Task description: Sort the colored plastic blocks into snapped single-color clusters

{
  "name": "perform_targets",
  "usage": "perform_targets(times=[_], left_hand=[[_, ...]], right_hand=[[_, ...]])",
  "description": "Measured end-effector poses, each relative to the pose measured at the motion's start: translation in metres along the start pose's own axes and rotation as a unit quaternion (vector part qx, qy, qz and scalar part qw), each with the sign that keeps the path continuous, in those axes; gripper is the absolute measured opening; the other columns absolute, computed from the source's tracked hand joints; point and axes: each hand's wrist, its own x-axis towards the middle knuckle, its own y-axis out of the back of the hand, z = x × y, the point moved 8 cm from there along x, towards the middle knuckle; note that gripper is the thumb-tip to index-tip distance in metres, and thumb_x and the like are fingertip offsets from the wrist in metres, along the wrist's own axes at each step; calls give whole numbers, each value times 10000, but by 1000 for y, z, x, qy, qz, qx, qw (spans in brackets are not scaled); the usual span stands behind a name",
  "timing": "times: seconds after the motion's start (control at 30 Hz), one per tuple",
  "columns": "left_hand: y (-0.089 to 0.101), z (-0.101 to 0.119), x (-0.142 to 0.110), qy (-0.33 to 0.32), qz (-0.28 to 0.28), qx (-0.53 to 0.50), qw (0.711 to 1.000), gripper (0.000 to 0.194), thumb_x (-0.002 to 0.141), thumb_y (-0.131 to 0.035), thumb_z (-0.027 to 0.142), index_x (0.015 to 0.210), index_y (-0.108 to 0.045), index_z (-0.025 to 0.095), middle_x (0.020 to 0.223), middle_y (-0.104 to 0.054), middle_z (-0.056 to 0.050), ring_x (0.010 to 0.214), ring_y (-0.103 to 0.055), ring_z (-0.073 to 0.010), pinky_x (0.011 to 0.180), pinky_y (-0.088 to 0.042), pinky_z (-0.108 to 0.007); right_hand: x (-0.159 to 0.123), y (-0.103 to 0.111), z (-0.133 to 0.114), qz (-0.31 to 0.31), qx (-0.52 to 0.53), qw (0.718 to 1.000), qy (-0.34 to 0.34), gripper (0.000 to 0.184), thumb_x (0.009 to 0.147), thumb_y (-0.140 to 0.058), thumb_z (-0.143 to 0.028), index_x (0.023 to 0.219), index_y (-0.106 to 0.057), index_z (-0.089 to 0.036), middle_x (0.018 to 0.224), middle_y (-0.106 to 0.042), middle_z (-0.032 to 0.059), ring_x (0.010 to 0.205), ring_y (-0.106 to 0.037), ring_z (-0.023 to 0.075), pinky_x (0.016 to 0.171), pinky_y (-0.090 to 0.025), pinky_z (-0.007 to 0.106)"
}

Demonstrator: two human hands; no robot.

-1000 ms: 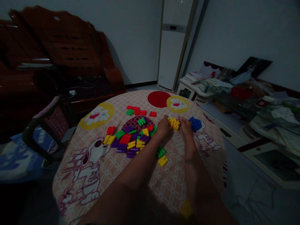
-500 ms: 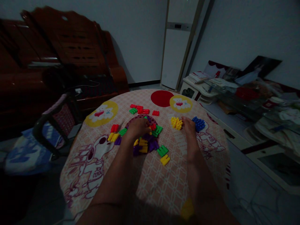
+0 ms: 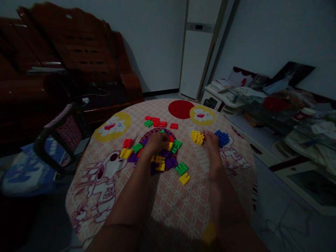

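My left hand (image 3: pixel 157 141) reaches into a pile of toy building blocks, its fingers curled down. What they pinch, if anything, is hidden. Close to its fingertips are a yellow block (image 3: pixel 170 146) and a green block (image 3: pixel 176 146); purple blocks (image 3: pixel 166 154) lie below. The pile covers much of a dark patterned round patch (image 3: pixel 172 132) on the table. On the right, my right hand (image 3: pixel 211 139) is closed at the right edge of a joined cluster of yellow blocks (image 3: pixel 197 137). A joined cluster of blue blocks (image 3: pixel 222 138) sits just right of that hand.
A patterned cloth covers the round table (image 3: pixel 183 206). Several red blocks (image 3: pixel 159 124) lie beyond the pile, and a loose green block (image 3: pixel 182 168) lies nearer. A chair (image 3: pixel 63 136) stands left, and a cluttered glass-topped cabinet (image 3: pixel 275 119) runs along the right.
My left hand has shifted slightly right over the pile, and its fingers are more curled. My right hand and the yellow cluster have stayed in place. The view has tilted slightly.
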Motion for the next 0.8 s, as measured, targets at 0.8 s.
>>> perform_targets(times=[0.8], left_hand=[[-85,73,-2,-60,-54,14,997,311,782,-638,163,1091,-675,159,1034,-728,-69,909,-671,-189,775,-488,-268]], right_hand=[[7,5,6,1,-23,999,37,432,703,-625,-527,897,-750,-162,852,-741,46,837,-671,227,793,-533,354]])
